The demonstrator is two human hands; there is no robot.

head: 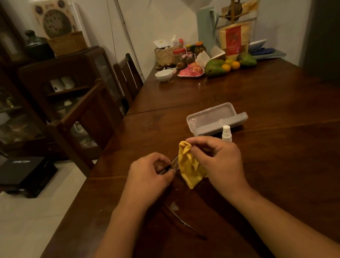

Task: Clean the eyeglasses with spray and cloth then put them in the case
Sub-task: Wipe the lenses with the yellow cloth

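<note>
Holding the eyeglasses (pixel 174 164) just above the wooden table (pixel 279 156), near its front edge. Pinching the frame at one end with the curled fingers and thumb of the left hand (pixel 150 174); pinching the yellow cloth (pixel 190 168) between thumb and fingertips of the right hand (pixel 218 159), cloth bunched at the top and hanging loose below, draped against the glasses and hiding most of the lenses. Trailing toward the viewer, one dark temple arm, low over the wood. Standing upright just beyond the right hand, the white-topped spray bottle (pixel 226 133). Lying open just behind the bottle, the clear plastic case (pixel 214 120). Grouped well apart at the far end: white bowl (pixel 164 75), jars (pixel 180 57), fruit (pixel 214 68).
</note>
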